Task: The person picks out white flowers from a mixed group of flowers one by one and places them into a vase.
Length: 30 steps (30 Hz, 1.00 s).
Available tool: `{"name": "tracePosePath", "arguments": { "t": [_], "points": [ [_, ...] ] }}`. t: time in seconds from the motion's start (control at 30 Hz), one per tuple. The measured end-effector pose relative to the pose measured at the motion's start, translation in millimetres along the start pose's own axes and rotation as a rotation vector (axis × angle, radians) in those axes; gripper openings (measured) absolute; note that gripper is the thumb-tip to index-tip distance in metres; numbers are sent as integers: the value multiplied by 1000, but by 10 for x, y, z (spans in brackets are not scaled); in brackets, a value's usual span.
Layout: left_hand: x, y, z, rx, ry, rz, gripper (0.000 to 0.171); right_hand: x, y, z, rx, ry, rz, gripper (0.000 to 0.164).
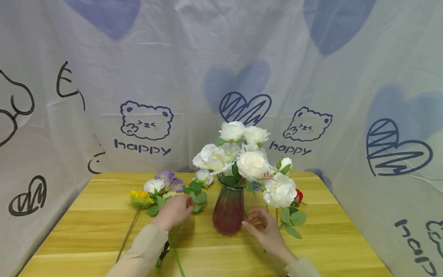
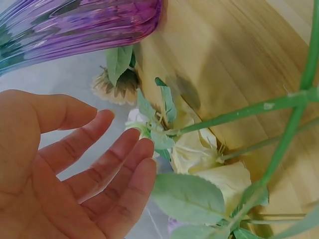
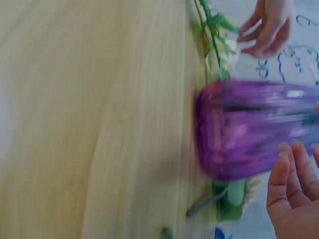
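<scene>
A ribbed glass vase (image 1: 228,211), reddish-purple below and dark green toward its neck, stands upright mid-table with several white flowers (image 1: 254,164) in it. Left of the vase, my left hand (image 1: 176,211) hovers beside the lying flowers, its fingers loosely bent around nothing. In the left wrist view, green leaves (image 2: 189,198) and pale yellow petals (image 2: 194,152) show just past those fingertips. My right hand (image 1: 264,232) is close by the vase's right side, fingers spread and lightly bent. The right wrist view has its fingertips at the purple glass (image 3: 239,132), with nothing gripped.
On the left of the table lie a yellow flower (image 1: 141,199) with a long stem, a white bloom (image 1: 154,186) and a purple one (image 1: 170,181). At the right, a red flower (image 1: 299,196) sits near green leaves (image 1: 292,219). Printed cloth (image 1: 194,50) hangs behind.
</scene>
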<state>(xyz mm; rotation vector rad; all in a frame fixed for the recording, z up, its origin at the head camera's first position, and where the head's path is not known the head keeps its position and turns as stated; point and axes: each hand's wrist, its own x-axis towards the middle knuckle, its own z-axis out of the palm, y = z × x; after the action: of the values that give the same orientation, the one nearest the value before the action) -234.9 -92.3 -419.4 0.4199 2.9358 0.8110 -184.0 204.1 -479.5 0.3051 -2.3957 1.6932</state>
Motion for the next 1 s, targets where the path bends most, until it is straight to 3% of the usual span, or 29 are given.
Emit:
{"name": "tracePosePath", "arguments": {
  "t": [0.23,0.33,0.53,1.0],
  "points": [
    [83,17,34,41,-2,0,13,-48,-164,166,21,-192,-70,23],
    [110,6,47,82,-26,-11,10,-49,-201,244,14,-261,-51,25],
    [153,-6,67,146,-76,-14,6,-36,-271,350,8,-340,68,27],
    [229,-15,138,200,-124,-47,8,45,-210,462,47,-475,-4,32]
  ]
}}
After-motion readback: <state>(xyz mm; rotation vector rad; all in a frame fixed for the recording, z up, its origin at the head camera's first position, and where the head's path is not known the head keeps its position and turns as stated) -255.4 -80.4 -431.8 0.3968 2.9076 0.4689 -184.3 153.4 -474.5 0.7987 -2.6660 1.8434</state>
